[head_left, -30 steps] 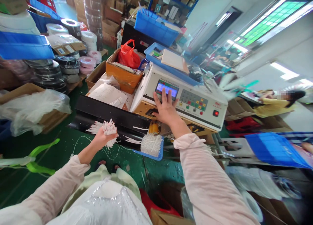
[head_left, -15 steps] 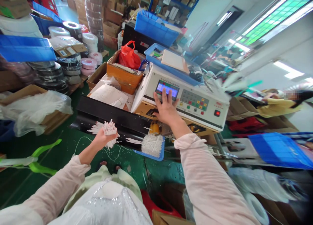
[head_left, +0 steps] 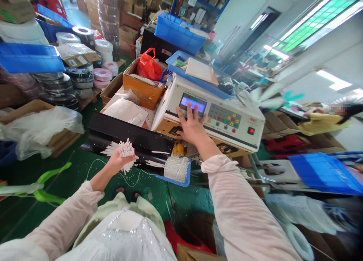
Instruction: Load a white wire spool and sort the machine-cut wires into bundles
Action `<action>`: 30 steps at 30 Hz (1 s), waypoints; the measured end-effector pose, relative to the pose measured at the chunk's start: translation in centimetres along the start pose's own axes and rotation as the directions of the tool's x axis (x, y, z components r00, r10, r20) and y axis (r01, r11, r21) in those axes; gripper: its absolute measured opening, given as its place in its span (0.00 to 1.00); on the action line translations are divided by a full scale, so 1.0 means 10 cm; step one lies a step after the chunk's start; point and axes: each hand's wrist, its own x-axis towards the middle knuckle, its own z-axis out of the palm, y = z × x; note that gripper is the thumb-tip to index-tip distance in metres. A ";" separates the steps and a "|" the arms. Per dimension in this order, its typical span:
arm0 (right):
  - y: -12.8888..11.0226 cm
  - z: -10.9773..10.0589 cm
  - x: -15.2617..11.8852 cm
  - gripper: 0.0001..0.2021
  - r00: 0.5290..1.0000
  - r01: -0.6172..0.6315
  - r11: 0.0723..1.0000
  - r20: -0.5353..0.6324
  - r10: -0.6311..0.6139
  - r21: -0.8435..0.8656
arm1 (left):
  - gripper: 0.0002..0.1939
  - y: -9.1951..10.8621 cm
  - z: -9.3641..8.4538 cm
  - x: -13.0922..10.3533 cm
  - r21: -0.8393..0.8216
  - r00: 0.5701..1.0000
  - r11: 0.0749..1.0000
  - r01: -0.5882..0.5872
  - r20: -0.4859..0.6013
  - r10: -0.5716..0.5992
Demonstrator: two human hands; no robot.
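My left hand (head_left: 118,159) is closed around a bundle of thin white wire pieces (head_left: 126,148), held over a black chute (head_left: 124,129). The fingers of my right hand (head_left: 193,125) are spread over the front of a white machine (head_left: 241,130), just below its lit blue screen (head_left: 193,104). Right of that hand is a keypad (head_left: 225,115) with coloured buttons. Under the machine's outlet, by a yellow roller (head_left: 178,149), a few loose white pieces (head_left: 154,163) lie in the chute. A heap of tiny white bits (head_left: 176,169) fills part of a blue tray (head_left: 186,181).
An orange box (head_left: 143,94) with a red plastic bag (head_left: 149,66) stands behind the chute. A blue tray (head_left: 173,66) rests on the machine. Wire spools (head_left: 102,74) are stacked at left. A white fan (head_left: 266,94) and a person in yellow (head_left: 323,121) are at right.
A white piece now lies in the chute by the yellow roller, where none showed before. Both hands stay nearly in place; the view shifts slightly.
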 end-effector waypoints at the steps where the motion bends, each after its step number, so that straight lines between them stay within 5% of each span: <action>1: 0.00 0.00 0.00 0.60 1.000 -0.003 1.000 0.001 0.003 -0.001 | 0.13 0.00 0.00 0.01 0.003 1.000 1.000 0.000 -0.003 0.000; 22: 0.02 -0.07 0.02 0.55 0.999 -0.017 1.000 0.048 0.017 -0.008 | 0.13 0.05 0.03 0.01 0.015 1.000 1.000 -0.009 0.030 0.009; 26: 0.05 -0.27 -0.06 0.43 0.998 -0.053 0.984 0.037 0.048 0.167 | 0.13 0.10 0.02 0.02 0.056 0.997 0.998 -0.001 0.081 -0.003; 30: 0.01 -0.52 -0.53 0.33 0.969 -0.017 0.881 -0.211 0.132 0.474 | 0.14 0.12 0.01 0.08 0.141 0.992 0.989 0.043 0.109 -0.058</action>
